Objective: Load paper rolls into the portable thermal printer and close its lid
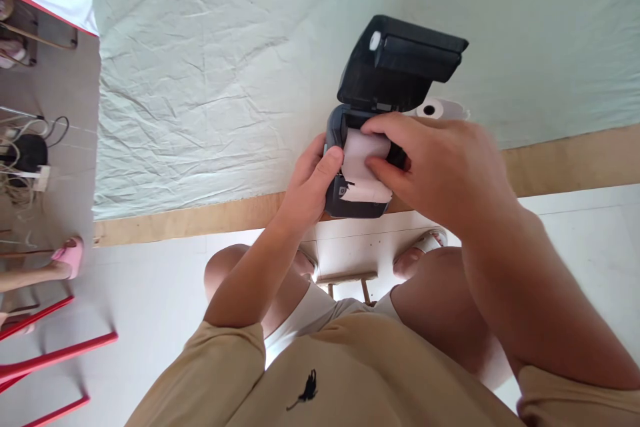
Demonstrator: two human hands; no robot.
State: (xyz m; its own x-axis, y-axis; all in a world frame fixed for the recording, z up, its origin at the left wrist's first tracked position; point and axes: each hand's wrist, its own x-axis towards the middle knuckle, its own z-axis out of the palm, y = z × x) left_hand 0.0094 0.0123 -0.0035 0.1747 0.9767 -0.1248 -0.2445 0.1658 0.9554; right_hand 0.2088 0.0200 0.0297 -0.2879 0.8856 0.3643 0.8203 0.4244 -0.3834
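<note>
A black receipt printer (357, 207) with its lid (400, 60) swung up sits at the near edge of the cloth-covered table. My left hand (315, 177) grips the printer's left side, thumb over the rim. In the printer's bay lies a white paper roll (364, 153), its torn loose end draped over the front. My right hand (430, 160) has its thumb and index finger on that roll, pinching it from the right; the other fingers are curled and partly hidden. Behind my right hand another paper roll (433, 109) lies on the cloth, partly covered.
A pale green cloth (200, 80) covers the table, with a bare wooden edge (190, 232) toward me. Red stool legs (60, 355), tangled cables (23, 167) and another person's foot in a pink slipper (70, 257) are on the floor at left.
</note>
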